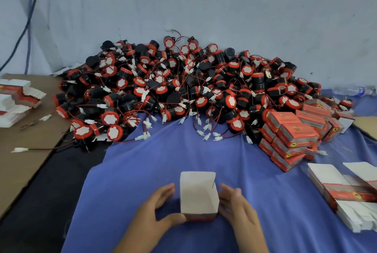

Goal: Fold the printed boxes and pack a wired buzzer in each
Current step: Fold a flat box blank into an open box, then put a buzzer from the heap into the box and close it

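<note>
An open box [197,193] is stood on the blue cloth [255,173] at 6 o'clock, bracketed by the left hand [160,206] and the right hand [237,205]. The fingers are kept together, nearly straight, along its sides, with the left thumb pressed to its near corner. Buzzers [183,89] are heaped at 12 o'clock, packed boxes [291,136] at 2.

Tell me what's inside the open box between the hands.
Only bare white card shows inside the open box, with no buzzer or wire in it. Its near wall covers the part of the inside closest to the person, so that bit cannot be seen.
</note>
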Available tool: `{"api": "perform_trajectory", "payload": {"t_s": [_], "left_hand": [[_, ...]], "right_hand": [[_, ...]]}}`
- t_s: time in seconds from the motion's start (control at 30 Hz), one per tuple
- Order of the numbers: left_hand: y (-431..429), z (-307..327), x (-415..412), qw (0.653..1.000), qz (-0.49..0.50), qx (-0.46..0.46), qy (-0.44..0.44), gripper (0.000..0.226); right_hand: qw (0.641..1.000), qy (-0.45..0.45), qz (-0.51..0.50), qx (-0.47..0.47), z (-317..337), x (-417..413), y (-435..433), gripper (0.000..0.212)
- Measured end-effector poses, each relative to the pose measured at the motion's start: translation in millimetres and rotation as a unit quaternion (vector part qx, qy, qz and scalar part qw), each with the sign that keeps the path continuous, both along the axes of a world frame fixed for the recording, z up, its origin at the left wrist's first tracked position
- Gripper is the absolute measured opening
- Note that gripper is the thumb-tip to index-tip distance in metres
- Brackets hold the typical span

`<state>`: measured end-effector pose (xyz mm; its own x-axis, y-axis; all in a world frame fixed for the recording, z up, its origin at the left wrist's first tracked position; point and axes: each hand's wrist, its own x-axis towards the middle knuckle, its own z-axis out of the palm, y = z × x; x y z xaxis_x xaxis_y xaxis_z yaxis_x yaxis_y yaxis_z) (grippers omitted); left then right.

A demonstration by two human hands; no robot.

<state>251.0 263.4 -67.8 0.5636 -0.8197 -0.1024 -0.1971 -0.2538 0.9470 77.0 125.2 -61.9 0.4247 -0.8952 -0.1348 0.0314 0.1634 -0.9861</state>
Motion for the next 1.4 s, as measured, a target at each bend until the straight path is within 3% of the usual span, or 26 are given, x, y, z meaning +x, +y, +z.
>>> {"api": "perform_trajectory", "payload": {"t_s": [0.07, 0.2, 0.43, 0.53, 0.63, 0.73, 0.87, 0.93, 1.07, 1.17, 1.27, 1.33, 1.4], "left_hand": [[-7, 9, 16, 0.998, 0.015, -0.036, 0.040, 0.047], [-59, 49, 41, 0.994, 0.017, -0.106, 0.037, 0.030], [-249, 95, 65, 0.992, -0.081, -0.085, -0.043, 0.041], [-318, 88, 83, 0.990, -0.084, -0.058, -0.099, 0.050], [-364, 75, 101, 0.982, -0.123, -0.012, -0.145, 0.057], [-381, 65, 114, 0.978, -0.131, -0.016, -0.159, 0.064], [-361, 80, 119, 0.967, -0.193, -0.078, -0.145, 0.076], [-337, 104, 122, 0.961, -0.243, -0.100, -0.093, 0.076], [-273, 156, 118, 0.939, -0.327, -0.093, 0.053, 0.047], [-228, 181, 106, 0.961, -0.241, -0.124, 0.055, 0.043], [-172, 193, 93, 0.972, -0.131, -0.184, 0.067, 0.054], [-128, 191, 82, 0.968, -0.078, -0.222, 0.085, 0.062], [-89, 183, 65, 0.970, -0.062, -0.230, 0.055, 0.060]], "right_hand": [[0.999, -0.014, -0.031, 0.041, 6, 6, -19, 0.040], [0.999, -0.018, -0.019, 0.031, 26, 37, -66, 0.023], [0.988, 0.095, -0.059, -0.104, 63, 131, -190, 0.066], [0.964, 0.195, -0.082, -0.159, 71, 152, -235, 0.060], [0.951, 0.267, -0.073, -0.139, 68, 163, -264, 0.045], [0.944, 0.276, -0.079, -0.165, 64, 162, -273, 0.056], [0.946, 0.188, -0.032, -0.263, 70, 147, -267, 0.063], [0.940, 0.166, 0.001, -0.298, 80, 138, -259, 0.065], [0.933, 0.112, 0.041, -0.339, 112, 123, -226, 0.068], [0.919, 0.096, 0.094, -0.370, 138, 108, -188, 0.061], [0.910, 0.190, 0.165, -0.328, 152, 62, -160, 0.032], [0.894, 0.253, 0.231, -0.289, 150, 19, -143, 0.053], [0.915, 0.195, 0.275, -0.223, 144, -18, -123, 0.052]]}}
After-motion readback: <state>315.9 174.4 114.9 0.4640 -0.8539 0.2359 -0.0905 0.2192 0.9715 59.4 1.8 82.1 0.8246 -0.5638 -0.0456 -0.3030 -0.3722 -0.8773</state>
